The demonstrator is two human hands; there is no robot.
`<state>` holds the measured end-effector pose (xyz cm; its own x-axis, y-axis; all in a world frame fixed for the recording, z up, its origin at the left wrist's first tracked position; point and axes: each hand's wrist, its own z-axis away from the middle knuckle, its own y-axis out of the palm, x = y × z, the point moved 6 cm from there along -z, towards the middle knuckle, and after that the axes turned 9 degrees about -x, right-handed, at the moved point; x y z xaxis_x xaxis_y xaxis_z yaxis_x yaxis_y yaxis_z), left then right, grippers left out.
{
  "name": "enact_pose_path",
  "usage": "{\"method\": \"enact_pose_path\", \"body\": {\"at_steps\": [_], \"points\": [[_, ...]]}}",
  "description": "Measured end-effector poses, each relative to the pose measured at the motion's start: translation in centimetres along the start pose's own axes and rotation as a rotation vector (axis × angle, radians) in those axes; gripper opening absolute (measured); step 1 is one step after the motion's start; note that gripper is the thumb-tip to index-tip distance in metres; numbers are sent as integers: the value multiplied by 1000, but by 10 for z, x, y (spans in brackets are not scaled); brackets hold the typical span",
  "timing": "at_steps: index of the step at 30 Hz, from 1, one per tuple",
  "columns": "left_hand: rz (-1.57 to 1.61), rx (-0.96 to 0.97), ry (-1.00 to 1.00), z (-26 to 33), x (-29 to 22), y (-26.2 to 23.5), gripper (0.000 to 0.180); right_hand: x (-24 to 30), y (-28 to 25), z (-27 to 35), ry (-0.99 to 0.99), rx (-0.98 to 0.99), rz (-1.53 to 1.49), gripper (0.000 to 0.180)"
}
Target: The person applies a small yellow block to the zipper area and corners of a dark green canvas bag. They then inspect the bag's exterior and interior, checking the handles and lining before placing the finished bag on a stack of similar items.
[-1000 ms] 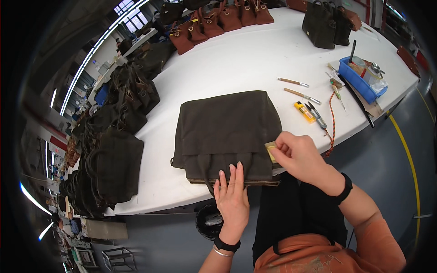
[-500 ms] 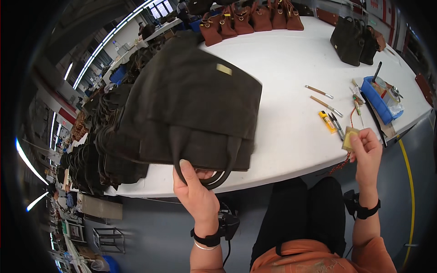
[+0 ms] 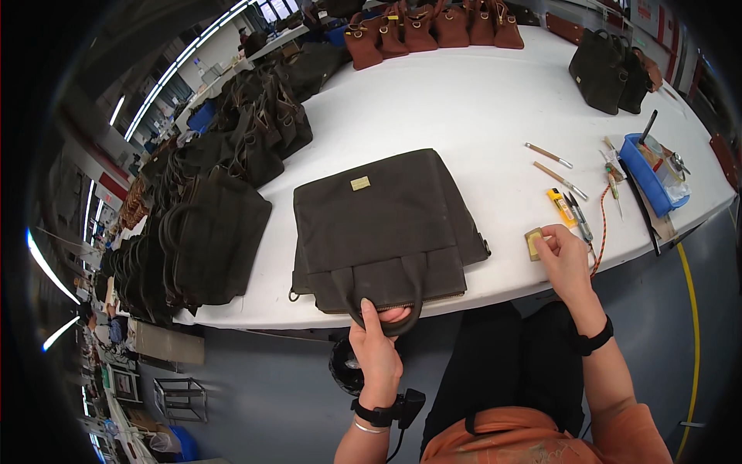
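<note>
A dark olive-brown handbag [image 3: 375, 224] lies flat on the white table, its two handles pointing toward me. Near its far edge is a small gold-coloured plate [image 3: 360, 184]. My left hand [image 3: 377, 348] is closed around the handles at the table's front edge, beside the zipped opening. To the right, my right hand [image 3: 566, 259] pinches a small, flat yellow-and-tan piece [image 3: 533, 244] between thumb and fingers, just over the table and apart from the bag. What this piece is made of I cannot tell.
Dark bags [image 3: 205, 240] are piled along the left. Reddish-brown bags [image 3: 452, 27] line the far edge, and dark bags [image 3: 599, 73] stand far right. Near my right hand are a yellow cutter [image 3: 561, 207], thread snips [image 3: 578, 215], pen-like tools [image 3: 560, 179], an orange cord [image 3: 602, 232] and a blue tray [image 3: 653, 178].
The handbag has come down from a raised, tilted position to lie flat on the table. My left hand has moved right with its handles; my right hand has moved left with the yellow piece.
</note>
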<state>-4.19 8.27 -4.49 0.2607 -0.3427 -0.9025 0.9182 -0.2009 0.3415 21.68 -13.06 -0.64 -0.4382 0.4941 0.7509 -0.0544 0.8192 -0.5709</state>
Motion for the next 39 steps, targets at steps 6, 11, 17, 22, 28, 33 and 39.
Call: {"method": "enact_pose_path", "body": {"at_steps": [6,11,17,22,28,33,39], "points": [[-40,32,71,7,-6,-14,35,22,10,-2,56,89,-318,15],[-319,70,135,0,-19,-34,33,70,23,0,114,225,-476,14],[-366,43,305,3,-30,-25,25,106,48,-3,-210,130,-429,11],[-360,48,272,2,-28,-25,24,128,53,-11,-467,63,-286,9],[-387,27,209,-2,-23,-32,24,126,42,-4,-412,178,-201,10],[-345,55,167,-4,-25,-27,23,130,46,-12,-451,111,-227,10],[-437,166,114,-10,-29,-48,25,133,27,-7,-331,470,-166,12]]}}
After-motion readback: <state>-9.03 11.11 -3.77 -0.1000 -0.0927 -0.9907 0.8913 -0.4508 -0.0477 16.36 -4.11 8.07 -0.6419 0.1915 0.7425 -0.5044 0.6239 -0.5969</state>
